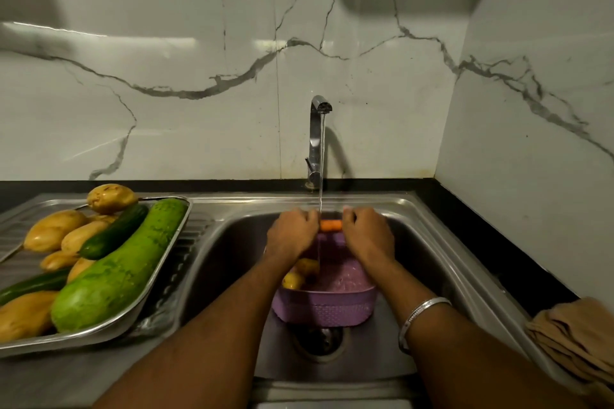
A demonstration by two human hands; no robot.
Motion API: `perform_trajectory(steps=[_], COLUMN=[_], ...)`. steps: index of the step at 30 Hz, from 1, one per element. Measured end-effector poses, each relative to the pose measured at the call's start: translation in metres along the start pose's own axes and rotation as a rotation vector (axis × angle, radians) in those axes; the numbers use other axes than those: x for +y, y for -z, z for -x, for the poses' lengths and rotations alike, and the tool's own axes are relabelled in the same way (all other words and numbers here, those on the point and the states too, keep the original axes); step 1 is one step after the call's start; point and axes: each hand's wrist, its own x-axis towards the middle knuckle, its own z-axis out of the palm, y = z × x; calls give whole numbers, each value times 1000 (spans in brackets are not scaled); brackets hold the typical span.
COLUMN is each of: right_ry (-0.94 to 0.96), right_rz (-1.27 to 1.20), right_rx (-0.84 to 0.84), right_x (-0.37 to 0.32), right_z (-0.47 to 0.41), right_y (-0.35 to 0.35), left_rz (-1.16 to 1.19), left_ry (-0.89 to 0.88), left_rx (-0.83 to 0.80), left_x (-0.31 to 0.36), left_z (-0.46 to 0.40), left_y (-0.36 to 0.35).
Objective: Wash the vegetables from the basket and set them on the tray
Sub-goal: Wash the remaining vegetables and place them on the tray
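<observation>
An orange carrot (331, 225) is held level under the running tap (317, 129); only its middle shows. My left hand (292, 233) grips one end and my right hand (367, 233) grips the other. Below them a purple basket (327, 307) sits in the sink (232, 242) with two potatoes (300, 274) in it. On the drainboard at left, a steel tray (159, 276) carries a large green gourd (123, 269), two dark cucumbers (114, 232) and several potatoes (54, 230).
A folded tan cloth (578, 339) lies on the black counter at the right. The sink drain (319, 340) shows just in front of the basket. Marble wall tiles stand behind and to the right.
</observation>
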Motion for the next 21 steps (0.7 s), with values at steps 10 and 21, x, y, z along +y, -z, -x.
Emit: perform_trajectory(steps=[10,21], right_ry=[-6,-82], right_rz=[-40,198], right_rx=[22,-311], right_x=[-9,7], right_z=[-2,4], right_y=[10,8], left_rz=[119,-149], left_ry=[-226,-322], left_rx=[272,-383], left_x=[19,28], left_z=[16,10], left_y=[8,10])
